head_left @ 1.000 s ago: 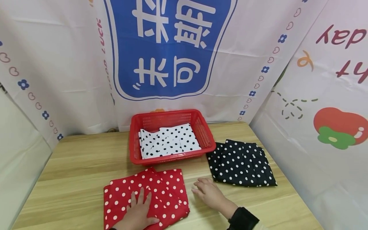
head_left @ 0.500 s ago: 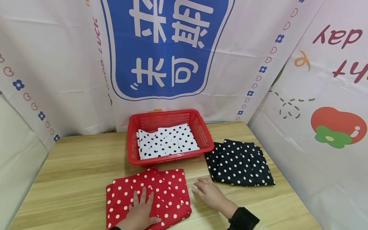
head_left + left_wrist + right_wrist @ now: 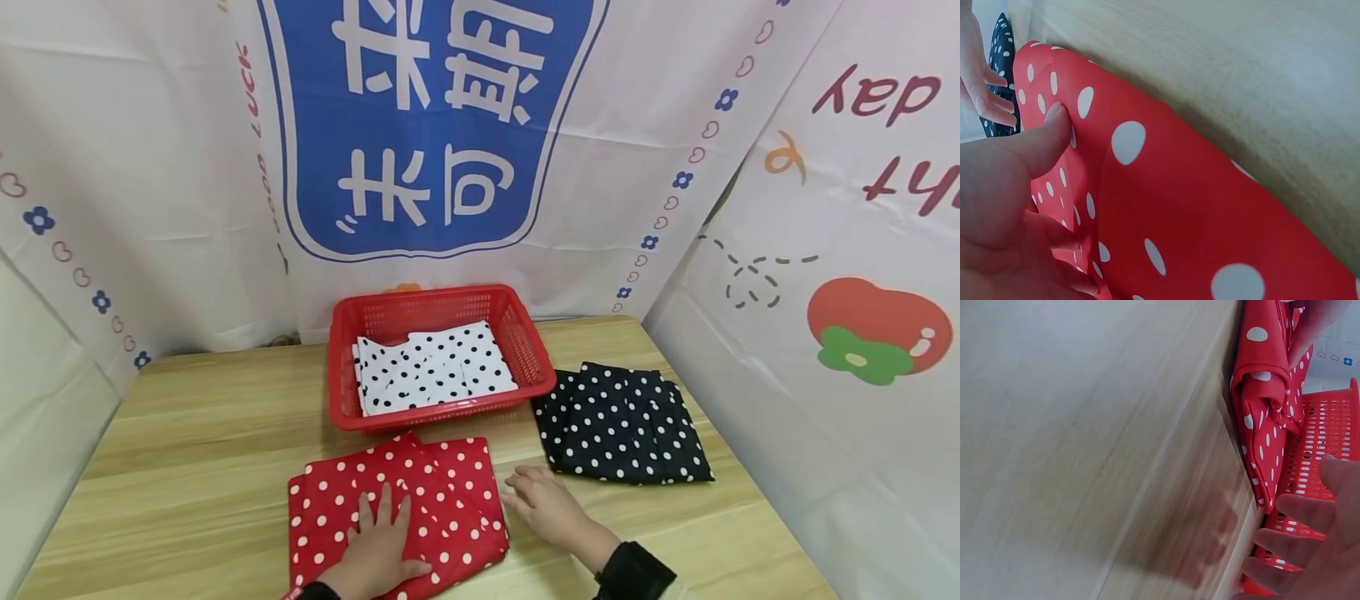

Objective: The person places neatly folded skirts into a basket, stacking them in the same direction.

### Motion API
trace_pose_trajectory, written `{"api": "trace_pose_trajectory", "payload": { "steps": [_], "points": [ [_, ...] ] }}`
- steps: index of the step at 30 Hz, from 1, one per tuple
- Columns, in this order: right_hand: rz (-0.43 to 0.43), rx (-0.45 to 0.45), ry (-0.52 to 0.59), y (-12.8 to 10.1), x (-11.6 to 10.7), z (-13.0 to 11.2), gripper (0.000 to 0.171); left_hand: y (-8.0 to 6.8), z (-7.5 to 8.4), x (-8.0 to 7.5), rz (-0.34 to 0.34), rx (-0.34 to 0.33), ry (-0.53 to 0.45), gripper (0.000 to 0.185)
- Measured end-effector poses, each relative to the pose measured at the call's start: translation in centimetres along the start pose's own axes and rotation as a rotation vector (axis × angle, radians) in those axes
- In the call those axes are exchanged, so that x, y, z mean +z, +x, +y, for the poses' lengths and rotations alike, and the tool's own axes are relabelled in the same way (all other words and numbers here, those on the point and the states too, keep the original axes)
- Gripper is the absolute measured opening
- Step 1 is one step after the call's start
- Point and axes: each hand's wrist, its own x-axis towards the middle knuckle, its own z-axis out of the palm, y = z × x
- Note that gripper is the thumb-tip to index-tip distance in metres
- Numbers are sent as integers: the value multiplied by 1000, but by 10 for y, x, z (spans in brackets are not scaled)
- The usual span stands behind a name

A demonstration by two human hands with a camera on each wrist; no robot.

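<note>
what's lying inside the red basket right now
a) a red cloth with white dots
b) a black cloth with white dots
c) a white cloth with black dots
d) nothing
c: the head view shows a folded white cloth with black dots inside the red basket, while the red dotted cloth lies under the left hand and the black dotted cloth lies on the table to the right of the basket.

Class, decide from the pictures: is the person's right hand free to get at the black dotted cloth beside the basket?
Probably yes. The right hand lies flat and empty on the table, just in front of the black dotted cloth, with only bare wood between them. The basket sits to the side, out of the way.
</note>
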Motion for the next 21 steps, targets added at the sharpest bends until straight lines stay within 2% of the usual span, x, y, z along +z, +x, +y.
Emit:
{"api": "trace_pose_trajectory", "payload": {
  "steps": [9, 21],
  "points": [
    [-11, 4, 10, -2, -1, 0, 36, 1, 10, 0, 18, 33, 24, 96],
    [-15, -7, 3, -3, -1, 3, 36, 4, 15, 2, 25, 32, 40, 96]
  ]
}}
